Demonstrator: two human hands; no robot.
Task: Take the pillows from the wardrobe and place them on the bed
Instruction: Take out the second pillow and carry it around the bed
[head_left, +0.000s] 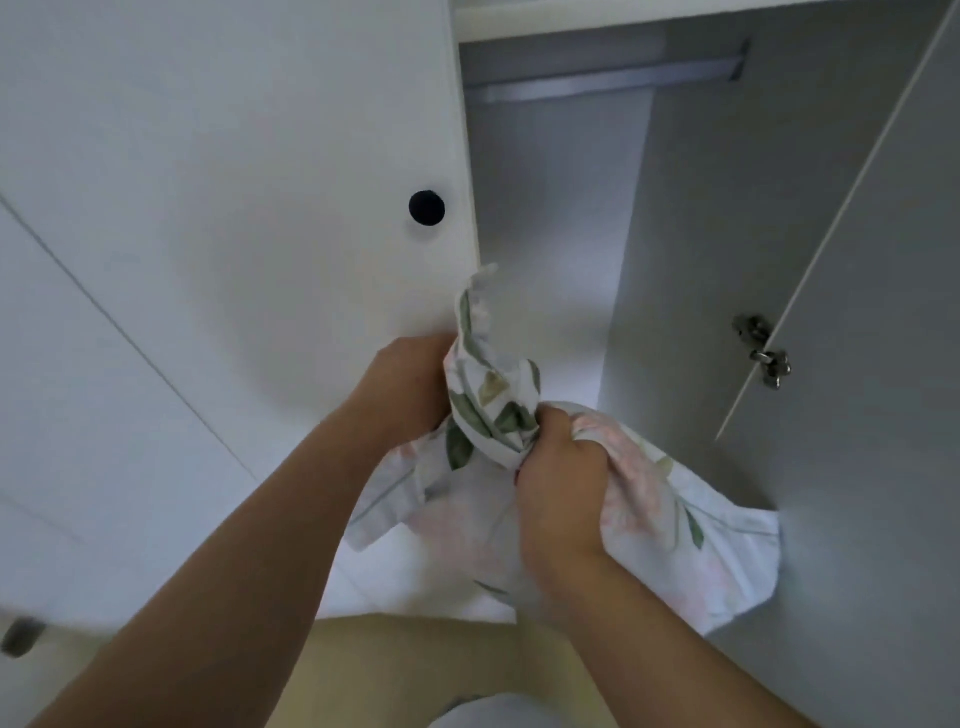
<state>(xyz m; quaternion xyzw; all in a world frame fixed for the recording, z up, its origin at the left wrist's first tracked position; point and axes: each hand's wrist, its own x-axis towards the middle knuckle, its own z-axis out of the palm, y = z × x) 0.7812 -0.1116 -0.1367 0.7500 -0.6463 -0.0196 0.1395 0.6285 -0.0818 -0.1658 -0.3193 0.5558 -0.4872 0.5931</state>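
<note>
Hands hold a pillow (644, 519) at the open wardrobe (701, 260). The left hand (410, 384) grips the bunched cloth at the pillow's upper left, its fingers hidden behind the fabric. The right hand (561, 478) is clenched on a twisted fold of the leaf-printed cover near the middle. The two hands sit close together, with only the gathered cloth between them.

The pillow hangs in front of the wardrobe's opening, low in the compartment; whether it touches the bottom cannot be told. Its right corner lies just beside the inner side wall. A ruffled end of the cover sticks up beside the edge of the shut left door (234, 208), which carries a round black knob (426, 208). That door's edge stands just beside the left hand.

To the right, the open door (883, 312) swings outward on a metal hinge (762, 351). A rail (608, 78) runs across the top of the compartment, under a shelf (571, 18).
</note>
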